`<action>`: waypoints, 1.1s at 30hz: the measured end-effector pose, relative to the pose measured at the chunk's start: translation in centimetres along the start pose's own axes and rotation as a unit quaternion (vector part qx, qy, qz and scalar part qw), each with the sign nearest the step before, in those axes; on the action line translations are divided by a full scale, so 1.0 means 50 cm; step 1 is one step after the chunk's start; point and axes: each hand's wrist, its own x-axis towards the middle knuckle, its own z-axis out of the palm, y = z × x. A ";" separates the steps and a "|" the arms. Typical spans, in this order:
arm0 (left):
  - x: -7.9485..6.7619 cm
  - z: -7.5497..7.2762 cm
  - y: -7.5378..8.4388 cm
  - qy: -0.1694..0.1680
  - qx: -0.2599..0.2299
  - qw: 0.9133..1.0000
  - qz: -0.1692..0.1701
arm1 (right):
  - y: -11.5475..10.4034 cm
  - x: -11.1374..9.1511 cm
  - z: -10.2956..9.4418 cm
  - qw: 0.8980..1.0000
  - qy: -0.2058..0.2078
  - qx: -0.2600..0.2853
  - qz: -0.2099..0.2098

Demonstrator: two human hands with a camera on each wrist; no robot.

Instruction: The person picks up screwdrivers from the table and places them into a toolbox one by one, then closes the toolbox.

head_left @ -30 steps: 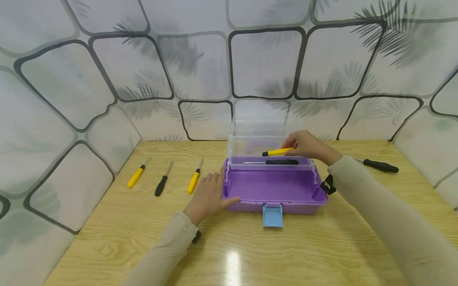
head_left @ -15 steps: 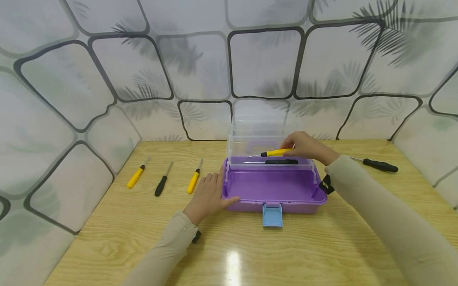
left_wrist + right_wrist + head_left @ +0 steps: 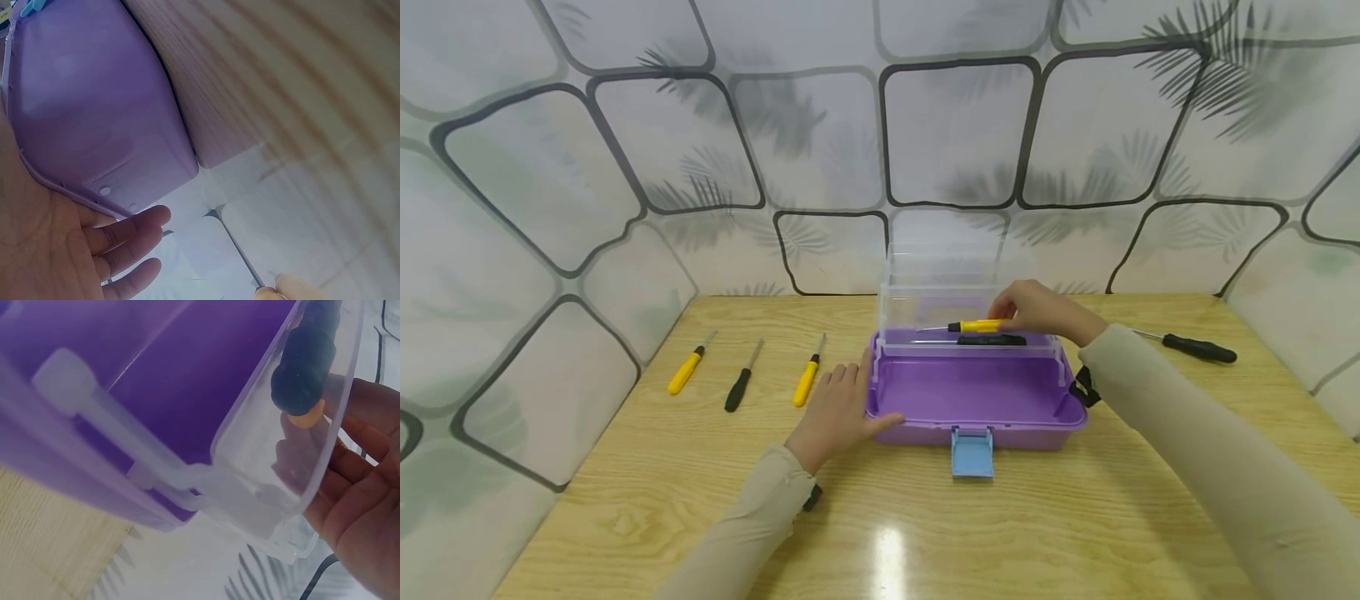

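Observation:
A purple toolbox (image 3: 910, 435) stands with its lid raised and its clear upper tray (image 3: 895, 351) lifted at the back. My right hand (image 3: 1041, 312) pinches the handle of a yellow screwdriver (image 3: 981, 326) just above the tray, its shaft pointing left. In the tray lies a black screwdriver (image 3: 992, 340); in the right wrist view its dark handle (image 3: 303, 375) overlaps most of the yellow one. My left hand (image 3: 835, 412) rests against the box's left front corner, thumb along the front rim, fingers extended along the left side. In the left wrist view those fingers (image 3: 134, 237) look relaxed.
On the wooden table (image 3: 700, 500), left of the box, lie a yellow screwdriver (image 3: 685, 372), a black screwdriver (image 3: 739, 388) and another yellow screwdriver (image 3: 807, 381). A larger black screwdriver (image 3: 1198, 347) lies to the right, beyond my right forearm. A blue latch (image 3: 972, 455) hangs at the box's front.
My right hand has lowered slightly, bringing the yellow screwdriver down closer to the tray and more level. My left hand stays in place on the toolbox.

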 end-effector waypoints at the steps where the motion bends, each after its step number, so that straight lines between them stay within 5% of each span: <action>1: 0.000 0.000 0.000 0.000 0.001 1.000 0.000 | 0.000 0.000 0.000 1.000 -0.002 -0.001 0.000; 33: -0.001 -0.002 0.002 -0.003 -0.003 1.000 -0.003 | -0.001 0.010 0.003 0.999 -0.022 -0.024 0.005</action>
